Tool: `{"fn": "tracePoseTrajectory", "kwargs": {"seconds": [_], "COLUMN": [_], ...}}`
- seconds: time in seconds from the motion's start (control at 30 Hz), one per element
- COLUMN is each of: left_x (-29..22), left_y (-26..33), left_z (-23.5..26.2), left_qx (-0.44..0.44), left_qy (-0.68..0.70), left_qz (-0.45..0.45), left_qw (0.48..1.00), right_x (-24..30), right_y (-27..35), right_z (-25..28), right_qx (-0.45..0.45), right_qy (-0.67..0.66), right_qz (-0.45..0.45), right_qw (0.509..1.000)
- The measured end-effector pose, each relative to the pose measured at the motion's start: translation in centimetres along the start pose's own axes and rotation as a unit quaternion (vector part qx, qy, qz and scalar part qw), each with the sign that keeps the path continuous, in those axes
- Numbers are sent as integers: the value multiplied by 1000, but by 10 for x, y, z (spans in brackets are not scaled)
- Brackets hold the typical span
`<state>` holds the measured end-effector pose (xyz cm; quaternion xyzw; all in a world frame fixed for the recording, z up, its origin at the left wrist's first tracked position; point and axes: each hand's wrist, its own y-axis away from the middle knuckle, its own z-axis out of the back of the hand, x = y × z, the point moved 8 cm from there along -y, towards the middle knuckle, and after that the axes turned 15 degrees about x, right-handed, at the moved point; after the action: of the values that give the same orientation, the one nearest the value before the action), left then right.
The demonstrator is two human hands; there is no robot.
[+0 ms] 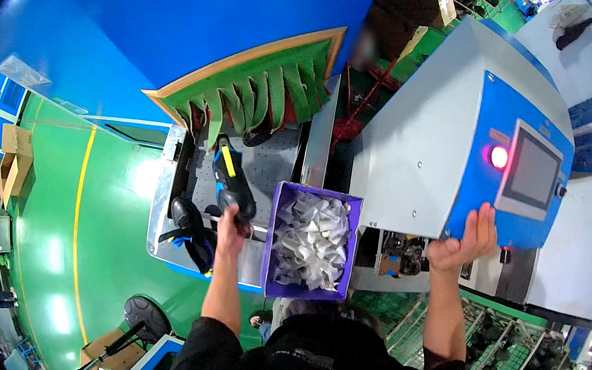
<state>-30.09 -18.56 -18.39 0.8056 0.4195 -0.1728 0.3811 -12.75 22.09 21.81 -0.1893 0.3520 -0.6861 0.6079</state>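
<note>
My left hand (230, 230) is closed on the near end of a black shoe (236, 184) with a yellow strip and a blue patch. The shoe's far end lies toward a green strip curtain (266, 98), over the perforated metal tray (203, 172) of a blue machine. Just left of that hand, another black shoe (189, 219) with blue and yellow parts rests at the tray's near edge. My right hand (466, 243) holds nothing, its fingers stretched up against the lower edge of a blue control panel (484, 189).
Between my arms stands a purple box (304, 292) filled with crumpled whitish strips. On the grey machine's panel are a red lit button (498, 157) and a dark screen (533, 169). A wire rack (496, 349) with dark items stands at the lower right; a round black stool (147, 315) at the lower left.
</note>
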Motion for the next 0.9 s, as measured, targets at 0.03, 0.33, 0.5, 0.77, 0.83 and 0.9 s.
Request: {"fn": "tracePoseTrajectory", "kwargs": {"seconds": [0.03,0.33,0.5,0.77,0.83,0.9], "left_x": [9,154,126,146,163,205], "left_y": [30,252,274,293,300,308], "left_z": [-12,-176,-272,-333,-364,-351], "left_qx": [11,499,402,312,408,421], "left_qy": [7,-55,-380,-643,-604,-461], "left_qz": [-14,225,149,135,67,165], "left_qw": [1000,835,820,687,681,764], "right_x": [1,116,62,-3,-23,-38], "right_y": [-2,104,137,265,311,376], "right_z": [3,0,13,82,68,52], "right_qx": [33,255,357,325,269,214], "right_qy": [-13,-776,-866,-787,-805,-835], "right_qz": [-14,-210,-331,-517,-527,-507], "right_qw": [999,537,113,-86,-36,-15]}}
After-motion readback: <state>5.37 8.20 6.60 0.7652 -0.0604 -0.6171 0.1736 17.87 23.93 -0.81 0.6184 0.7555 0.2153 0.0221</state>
